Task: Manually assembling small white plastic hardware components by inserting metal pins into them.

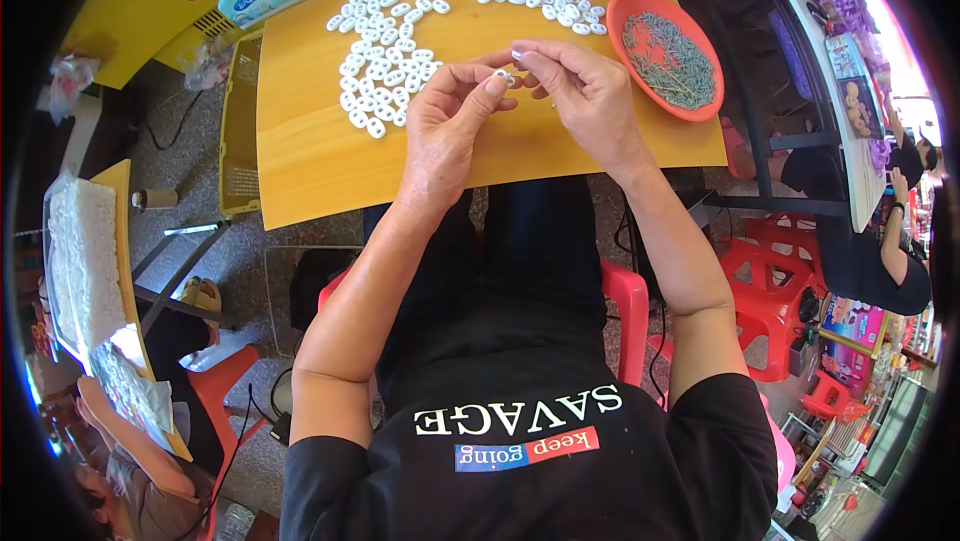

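The left grip (447,116) pinches a small white piece (506,76); the right grip (594,103) pinches a tiny white part (517,54) just beyond. Leftward, white two-holed ovals (375,54) lie on the yellow wooden table (310,156); rightward, a round red bowl (640,87) holds thin grey pins (674,63).

We take this for a small workshop, perhaps in a shop. We note white pieces (378,71) across a table (330,176), a bowl (634,3) of small parts (675,61), plastic stools (770,299), and people (875,266) at side tables (864,189).
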Action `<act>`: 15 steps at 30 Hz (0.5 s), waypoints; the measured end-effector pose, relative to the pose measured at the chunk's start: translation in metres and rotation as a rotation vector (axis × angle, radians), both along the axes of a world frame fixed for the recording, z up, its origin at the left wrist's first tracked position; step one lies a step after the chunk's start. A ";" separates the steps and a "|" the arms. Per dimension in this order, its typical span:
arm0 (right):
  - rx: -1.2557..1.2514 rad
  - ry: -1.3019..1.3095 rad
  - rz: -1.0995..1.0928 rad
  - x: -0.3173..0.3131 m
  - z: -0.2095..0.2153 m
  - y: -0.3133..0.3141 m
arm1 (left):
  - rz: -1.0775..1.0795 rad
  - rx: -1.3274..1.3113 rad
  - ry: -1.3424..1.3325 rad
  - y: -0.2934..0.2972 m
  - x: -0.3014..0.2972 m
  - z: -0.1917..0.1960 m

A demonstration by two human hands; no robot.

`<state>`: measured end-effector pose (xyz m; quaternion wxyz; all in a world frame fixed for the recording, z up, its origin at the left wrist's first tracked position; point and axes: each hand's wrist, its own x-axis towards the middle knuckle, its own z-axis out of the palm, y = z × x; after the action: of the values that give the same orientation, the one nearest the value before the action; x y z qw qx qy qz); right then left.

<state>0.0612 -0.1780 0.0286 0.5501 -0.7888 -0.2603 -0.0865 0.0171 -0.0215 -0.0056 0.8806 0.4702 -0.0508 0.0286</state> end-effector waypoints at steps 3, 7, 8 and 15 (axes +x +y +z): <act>0.081 0.217 0.026 -0.002 0.005 -0.003 | 0.005 -0.062 -0.006 0.000 0.001 0.000; 0.346 0.455 0.050 -0.004 0.007 -0.005 | 0.046 -0.016 0.020 0.000 0.001 -0.003; 0.428 0.485 0.060 -0.005 0.006 -0.005 | 0.044 -0.012 0.034 0.000 0.001 -0.003; 0.509 0.475 -0.012 -0.015 0.003 0.012 | 0.050 0.031 0.040 -0.001 0.001 -0.004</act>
<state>0.0457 -0.1656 0.0313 0.7740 -0.6258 -0.0902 0.0340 0.0180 -0.0223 -0.0092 0.8730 0.4855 -0.0220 0.0406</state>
